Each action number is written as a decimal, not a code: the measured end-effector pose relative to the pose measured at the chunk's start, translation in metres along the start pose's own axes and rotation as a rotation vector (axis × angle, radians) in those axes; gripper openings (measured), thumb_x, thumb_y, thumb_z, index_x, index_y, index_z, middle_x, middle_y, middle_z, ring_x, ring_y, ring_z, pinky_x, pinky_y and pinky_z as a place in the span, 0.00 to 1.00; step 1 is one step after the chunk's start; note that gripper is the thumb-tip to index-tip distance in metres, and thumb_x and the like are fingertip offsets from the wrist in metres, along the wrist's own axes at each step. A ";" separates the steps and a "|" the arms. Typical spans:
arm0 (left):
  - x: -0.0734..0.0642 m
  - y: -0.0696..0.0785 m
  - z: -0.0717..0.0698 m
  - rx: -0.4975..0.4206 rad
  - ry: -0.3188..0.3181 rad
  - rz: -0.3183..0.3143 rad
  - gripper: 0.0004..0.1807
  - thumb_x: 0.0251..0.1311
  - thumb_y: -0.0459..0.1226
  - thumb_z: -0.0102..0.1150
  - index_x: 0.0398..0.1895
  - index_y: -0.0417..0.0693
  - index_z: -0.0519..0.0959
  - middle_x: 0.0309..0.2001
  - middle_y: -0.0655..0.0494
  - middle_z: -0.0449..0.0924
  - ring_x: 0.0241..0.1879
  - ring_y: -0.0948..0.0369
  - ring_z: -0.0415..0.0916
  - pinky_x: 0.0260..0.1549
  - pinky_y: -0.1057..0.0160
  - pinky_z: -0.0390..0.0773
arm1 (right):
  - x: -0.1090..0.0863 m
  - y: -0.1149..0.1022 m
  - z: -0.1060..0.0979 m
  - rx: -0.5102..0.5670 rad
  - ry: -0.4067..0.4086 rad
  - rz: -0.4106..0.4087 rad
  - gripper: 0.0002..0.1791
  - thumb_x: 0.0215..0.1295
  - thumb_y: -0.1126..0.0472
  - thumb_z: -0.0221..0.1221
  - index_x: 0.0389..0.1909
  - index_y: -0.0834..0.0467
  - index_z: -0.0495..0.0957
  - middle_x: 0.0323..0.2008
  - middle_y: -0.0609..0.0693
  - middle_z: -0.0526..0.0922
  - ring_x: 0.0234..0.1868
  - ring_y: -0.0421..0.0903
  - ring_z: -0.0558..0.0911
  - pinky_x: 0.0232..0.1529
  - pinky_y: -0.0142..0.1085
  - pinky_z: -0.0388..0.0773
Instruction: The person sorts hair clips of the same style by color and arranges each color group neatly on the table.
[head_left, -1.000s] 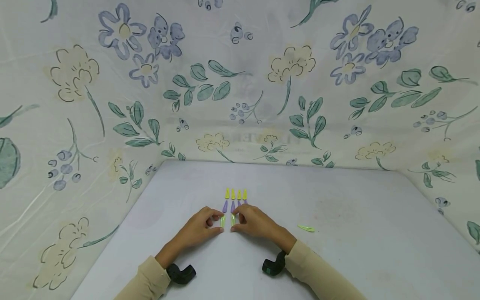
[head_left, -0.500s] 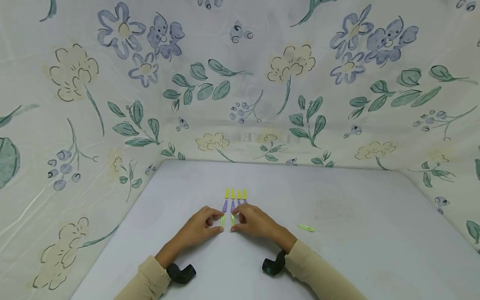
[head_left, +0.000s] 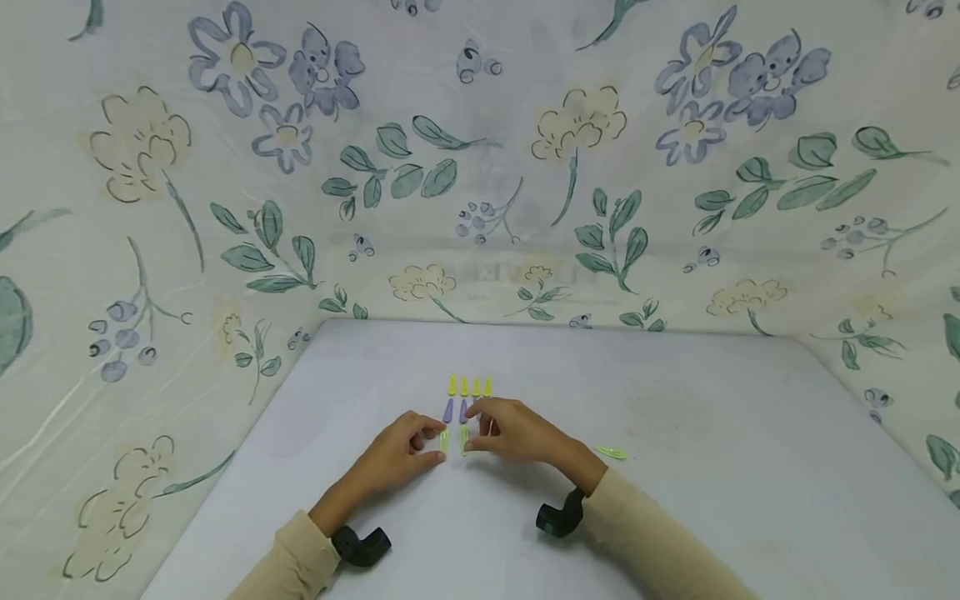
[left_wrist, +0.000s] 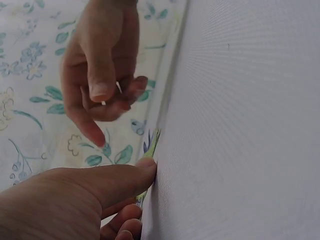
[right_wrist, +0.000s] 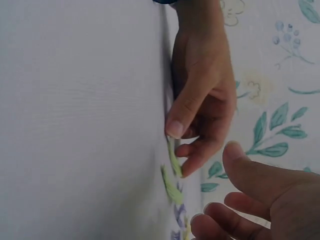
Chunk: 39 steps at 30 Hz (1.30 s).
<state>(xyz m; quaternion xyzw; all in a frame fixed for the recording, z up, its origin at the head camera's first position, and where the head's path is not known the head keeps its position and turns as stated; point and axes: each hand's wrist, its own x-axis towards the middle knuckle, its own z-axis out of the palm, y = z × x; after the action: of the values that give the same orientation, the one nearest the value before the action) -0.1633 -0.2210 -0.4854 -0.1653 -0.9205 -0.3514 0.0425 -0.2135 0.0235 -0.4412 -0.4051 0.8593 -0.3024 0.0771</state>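
Observation:
My left hand [head_left: 400, 451] pinches a light green snap hair clip [head_left: 444, 442] lengthwise, thumb at the near end and a finger at the far end. The clip lies on the white table. Beside it on the right lies a second green hair clip [head_left: 463, 439]. My right hand [head_left: 516, 431] hovers just right of that clip; in the right wrist view its thumb and fingers are spread, apart from the second green clip [right_wrist: 172, 187]. Beyond the green pair is a row of purple hair clips [head_left: 447, 411], partly hidden by the right hand. Several yellow hair clips [head_left: 464, 386] form the farthest row.
Another green hair clip [head_left: 611, 452] lies by itself to the right, past my right wrist. The white table [head_left: 720, 467] meets a flower-patterned cloth [head_left: 510, 250] at its back and sides. Each wrist carries a black camera mount [head_left: 362, 547].
My right hand has let go of the second green clip and lifted slightly up and right. The left hand keeps its pinch. The head view has shifted slightly.

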 end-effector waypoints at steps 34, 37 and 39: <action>0.006 -0.008 0.004 0.019 -0.001 -0.043 0.23 0.57 0.41 0.72 0.56 0.51 0.81 0.43 0.60 0.76 0.37 0.65 0.69 0.36 0.68 0.72 | -0.161 0.026 -0.051 -0.046 -0.230 0.023 0.09 0.63 0.64 0.66 0.39 0.46 0.81 0.41 0.36 0.76 0.44 0.33 0.74 0.45 0.30 0.77; 0.006 -0.007 0.004 0.014 0.002 -0.038 0.23 0.57 0.41 0.72 0.56 0.50 0.81 0.43 0.60 0.77 0.37 0.65 0.69 0.36 0.68 0.72 | -0.162 0.026 -0.047 -0.042 -0.231 0.037 0.08 0.62 0.63 0.67 0.36 0.46 0.80 0.38 0.36 0.75 0.42 0.32 0.73 0.44 0.29 0.77; 0.006 -0.007 0.005 0.012 0.000 -0.031 0.23 0.57 0.41 0.72 0.57 0.50 0.80 0.44 0.60 0.77 0.38 0.65 0.70 0.37 0.68 0.72 | -0.161 0.028 -0.044 -0.024 -0.214 0.045 0.07 0.63 0.62 0.67 0.34 0.47 0.78 0.34 0.35 0.75 0.37 0.30 0.73 0.40 0.27 0.76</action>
<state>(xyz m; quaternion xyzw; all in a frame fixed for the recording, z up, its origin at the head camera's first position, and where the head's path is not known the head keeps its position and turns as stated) -0.1709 -0.2215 -0.4922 -0.1509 -0.9250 -0.3466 0.0378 -0.1414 0.1770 -0.4400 -0.4167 0.8587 -0.2451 0.1703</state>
